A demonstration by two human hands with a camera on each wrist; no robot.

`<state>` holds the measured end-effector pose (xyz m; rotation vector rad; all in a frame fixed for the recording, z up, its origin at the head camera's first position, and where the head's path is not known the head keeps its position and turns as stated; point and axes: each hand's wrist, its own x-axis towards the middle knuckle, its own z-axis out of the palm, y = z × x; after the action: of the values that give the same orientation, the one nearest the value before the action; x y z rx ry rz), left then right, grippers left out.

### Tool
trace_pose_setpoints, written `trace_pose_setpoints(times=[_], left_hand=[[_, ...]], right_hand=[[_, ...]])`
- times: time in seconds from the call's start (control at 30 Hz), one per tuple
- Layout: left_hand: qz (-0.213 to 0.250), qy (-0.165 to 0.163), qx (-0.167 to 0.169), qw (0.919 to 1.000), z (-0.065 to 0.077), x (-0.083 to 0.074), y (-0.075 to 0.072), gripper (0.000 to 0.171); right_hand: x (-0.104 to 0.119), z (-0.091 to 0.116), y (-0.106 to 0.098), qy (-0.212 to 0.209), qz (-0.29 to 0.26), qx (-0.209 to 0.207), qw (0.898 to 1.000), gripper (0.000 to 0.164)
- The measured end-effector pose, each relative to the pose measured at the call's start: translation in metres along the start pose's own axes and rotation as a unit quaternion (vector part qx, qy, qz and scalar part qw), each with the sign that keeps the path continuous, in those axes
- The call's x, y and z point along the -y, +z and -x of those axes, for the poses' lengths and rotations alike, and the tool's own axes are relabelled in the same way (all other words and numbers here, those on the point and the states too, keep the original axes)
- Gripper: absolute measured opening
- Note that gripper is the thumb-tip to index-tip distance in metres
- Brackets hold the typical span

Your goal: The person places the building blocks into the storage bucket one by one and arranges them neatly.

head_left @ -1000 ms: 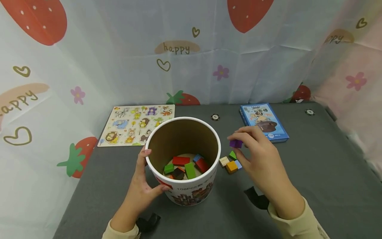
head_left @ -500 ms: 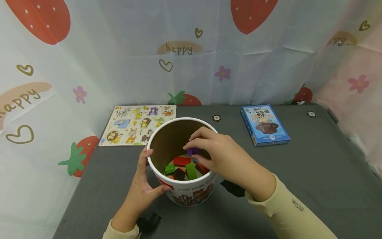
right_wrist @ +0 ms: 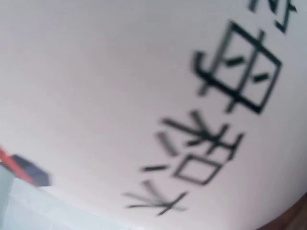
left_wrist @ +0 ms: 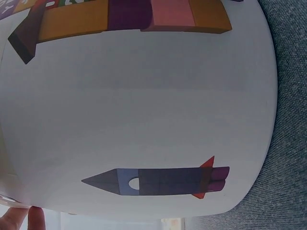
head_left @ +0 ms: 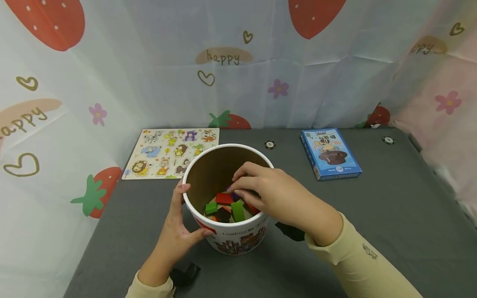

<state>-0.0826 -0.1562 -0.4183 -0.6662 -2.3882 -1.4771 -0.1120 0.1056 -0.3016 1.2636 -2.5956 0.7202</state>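
My left hand (head_left: 175, 229) grips the left side of a large white bucket (head_left: 229, 223), thumb on the front and fingers at the rim. Inside lie several toy building blocks: a red block (head_left: 224, 198), a small green block (head_left: 211, 207), a longer green block (head_left: 237, 211) and a dark block (head_left: 223, 214). My right hand (head_left: 273, 192) reaches over the right rim, fingers loosely bent. A purple block (head_left: 236, 196) shows just below its fingertips, partly hidden by them. In the left wrist view the bucket's printed wall (left_wrist: 144, 110) fills the frame; in the right wrist view, blurred lettering (right_wrist: 206, 129).
An animal puzzle board (head_left: 169, 153) lies behind the bucket at left. A blue box (head_left: 331, 154) lies at the back right, with one round token (head_left: 270, 145) near it and another token (head_left: 388, 140) farther right. Printed fabric hangs behind the grey table (head_left: 391, 215).
My right hand has carried the purple block from the right of the bucket to inside it. The block now appears lower relative to the fingertips. My left hand keeps its hold on the bucket.
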Motion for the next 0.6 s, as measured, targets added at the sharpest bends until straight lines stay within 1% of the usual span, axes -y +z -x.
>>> trace_pose_setpoints(times=[0.07, 0.1, 0.17, 0.23, 0.27, 0.3, 0.33, 0.37, 0.43, 0.5, 0.57, 0.6], left_hand=[[-0.001, 0.002, 0.000, 1.0000, 0.001, 0.001, 0.000, 0.101], [0.000, 0.003, 0.000, 1.0000, 0.001, 0.001, 0.001, 0.101], [0.003, 0.006, 0.001, 1.0000, 0.000, 0.002, 0.001, 0.101], [0.006, 0.007, 0.002, 1.0000, -0.001, 0.002, 0.002, 0.102], [0.007, 0.007, 0.002, 0.9999, -0.001, 0.002, 0.001, 0.102], [0.007, 0.007, 0.001, 1.0000, -0.001, 0.002, 0.001, 0.102], [0.006, 0.007, 0.000, 1.0000, 0.000, 0.002, 0.001, 0.102], [0.006, 0.006, -0.001, 1.0000, 0.000, 0.002, 0.001, 0.102], [0.005, 0.005, -0.001, 1.0000, 0.001, 0.003, 0.001, 0.102], [0.005, 0.004, -0.001, 1.0000, 0.001, 0.003, 0.001, 0.102], [0.006, 0.002, -0.002, 1.0000, 0.001, 0.004, 0.001, 0.102], [0.006, 0.001, -0.003, 1.0000, 0.001, 0.004, 0.000, 0.102]], right_hand=[[-0.002, 0.002, 0.000, -0.014, 0.002, -0.047, 0.999, 0.012], [-0.004, 0.005, 0.000, -0.016, 0.002, -0.076, 0.997, 0.011], [-0.009, 0.011, -0.002, -0.008, -0.001, -0.137, 0.991, 0.010], [-0.017, 0.018, -0.003, 0.017, -0.014, -0.189, 0.982, 0.010], [-0.022, 0.022, -0.004, 0.037, -0.024, -0.206, 0.978, 0.010], [-0.028, 0.026, -0.004, 0.060, -0.028, -0.218, 0.974, 0.010], [-0.034, 0.030, -0.004, 0.086, -0.032, -0.221, 0.971, 0.011], [-0.041, 0.033, -0.003, 0.117, -0.034, -0.217, 0.969, 0.011], [-0.055, 0.041, 0.000, 0.185, -0.026, -0.183, 0.965, 0.011], [-0.069, 0.049, 0.005, 0.251, -0.001, -0.117, 0.961, 0.013], [-0.082, 0.056, 0.012, 0.291, 0.028, -0.032, 0.956, 0.019], [-0.087, 0.059, 0.017, 0.302, 0.039, 0.012, 0.953, 0.023]])
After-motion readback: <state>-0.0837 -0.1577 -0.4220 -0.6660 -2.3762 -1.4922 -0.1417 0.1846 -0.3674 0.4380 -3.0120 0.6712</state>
